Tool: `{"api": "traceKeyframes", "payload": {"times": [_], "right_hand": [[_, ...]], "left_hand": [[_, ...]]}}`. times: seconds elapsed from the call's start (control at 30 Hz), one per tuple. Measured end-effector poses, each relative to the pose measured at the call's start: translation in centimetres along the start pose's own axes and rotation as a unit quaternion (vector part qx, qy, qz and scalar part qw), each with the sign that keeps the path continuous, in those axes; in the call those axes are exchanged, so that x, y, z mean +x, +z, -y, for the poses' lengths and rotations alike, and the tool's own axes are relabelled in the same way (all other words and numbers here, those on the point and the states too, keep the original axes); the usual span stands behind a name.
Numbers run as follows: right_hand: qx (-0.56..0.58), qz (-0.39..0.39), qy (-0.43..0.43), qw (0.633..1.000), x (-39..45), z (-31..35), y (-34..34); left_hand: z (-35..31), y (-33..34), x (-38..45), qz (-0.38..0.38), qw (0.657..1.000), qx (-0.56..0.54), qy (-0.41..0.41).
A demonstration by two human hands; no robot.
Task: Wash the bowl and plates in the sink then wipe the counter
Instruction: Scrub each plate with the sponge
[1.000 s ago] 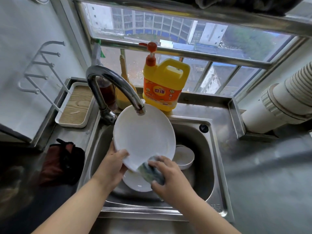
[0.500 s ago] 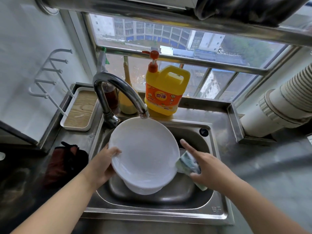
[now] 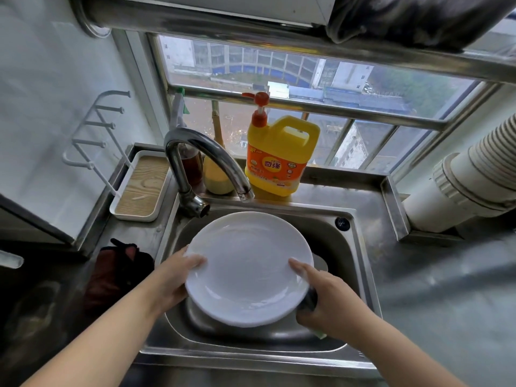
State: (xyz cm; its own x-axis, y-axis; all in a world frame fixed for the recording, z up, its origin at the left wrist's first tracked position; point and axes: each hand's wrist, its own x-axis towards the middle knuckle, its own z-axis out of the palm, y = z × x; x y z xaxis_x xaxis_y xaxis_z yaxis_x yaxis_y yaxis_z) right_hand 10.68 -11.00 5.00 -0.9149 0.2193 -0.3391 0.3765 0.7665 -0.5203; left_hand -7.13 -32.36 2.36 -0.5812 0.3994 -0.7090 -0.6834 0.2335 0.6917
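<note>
1. The left hand (image 3: 170,277) grips the left rim of a round white ceramic plate (image 3: 248,268), thumb on its upper face, fingers curled beneath.
2. The right hand (image 3: 325,297) holds the plate's right rim, thumb on top, and its curled fingers also clasp a dark sponge with a green edge (image 3: 311,303) against the underside.
3. The plate is held face-up over the stainless steel sink (image 3: 360,277), below the curved chrome faucet (image 3: 206,152).
4. A dark red cloth (image 3: 111,272) lies on the counter left of the sink.
5. Behind the basin stands a yellow dish-soap jug with a red pump (image 3: 279,155); a white tray with a wood-grain base (image 3: 141,185) sits far left.
</note>
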Motion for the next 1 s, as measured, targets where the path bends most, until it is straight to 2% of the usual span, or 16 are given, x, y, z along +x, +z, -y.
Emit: {"api": "traceKeyframes", "payload": {"times": [0.1,0.17,0.23,0.3,0.37,0.47,0.5,0.53,0.6,0.7,0.73,0.77,0.83,0.9,0.93,1.0], "right_hand": [[-0.049,-0.040,-0.014,0.998,0.1,0.5,0.0],[-0.078,-0.056,-0.015,0.995,0.2,0.9,-0.2],[-0.096,-0.060,-0.009,0.993,0.4,1.2,-0.4],[-0.099,-0.058,-0.001,0.993,0.7,1.4,-0.6],[-0.096,-0.054,0.005,0.994,0.9,1.6,-0.6],[-0.076,-0.036,0.013,0.996,1.0,2.0,-0.5],[-0.066,-0.036,0.012,0.997,1.0,1.9,-0.5],[-0.054,-0.038,0.015,0.998,1.0,1.9,-0.5],[-0.018,-0.042,0.025,0.999,1.0,1.8,-0.7],[0.035,-0.014,0.029,0.999,0.8,1.7,-0.8],[0.051,-0.002,0.024,0.998,0.8,1.7,-0.9],[0.071,0.009,0.015,0.997,0.7,1.5,-1.0],[0.111,0.022,0.001,0.994,0.4,1.2,-1.6],[0.144,-0.016,0.004,0.989,-0.2,0.9,-2.5],[0.161,-0.053,0.007,0.985,-0.4,0.9,-2.8],[0.164,-0.145,0.004,0.976,-0.3,0.7,-2.8]], "left_hand": [[1.0,-0.1,1.1,-0.034,0.998,0.038,0.023],[2.0,0.1,1.2,-0.057,0.984,0.152,0.074],[3.1,0.5,0.7,-0.042,0.933,0.316,0.170],[4.1,1.5,-0.7,0.050,0.870,0.414,0.263],[4.5,2.9,-1.4,0.112,0.797,0.502,0.317],[5.2,4.4,-0.8,0.117,0.698,0.566,0.423],[5.4,4.6,-0.4,0.094,0.674,0.556,0.476],[5.4,4.8,-0.2,0.075,0.670,0.530,0.514],[4.7,4.9,-0.6,0.068,0.693,0.476,0.537],[3.8,4.9,-1.0,0.046,0.713,0.474,0.515],[3.6,4.8,-1.0,0.038,0.728,0.465,0.502],[3.5,4.8,-0.9,0.028,0.758,0.444,0.478],[3.2,4.6,-0.8,0.016,0.850,0.348,0.396],[2.6,4.3,-1.1,0.017,0.931,0.223,0.288],[2.3,4.3,-1.4,0.017,0.951,0.176,0.254],[2.1,4.6,-1.8,0.007,0.967,0.120,0.224]]}}
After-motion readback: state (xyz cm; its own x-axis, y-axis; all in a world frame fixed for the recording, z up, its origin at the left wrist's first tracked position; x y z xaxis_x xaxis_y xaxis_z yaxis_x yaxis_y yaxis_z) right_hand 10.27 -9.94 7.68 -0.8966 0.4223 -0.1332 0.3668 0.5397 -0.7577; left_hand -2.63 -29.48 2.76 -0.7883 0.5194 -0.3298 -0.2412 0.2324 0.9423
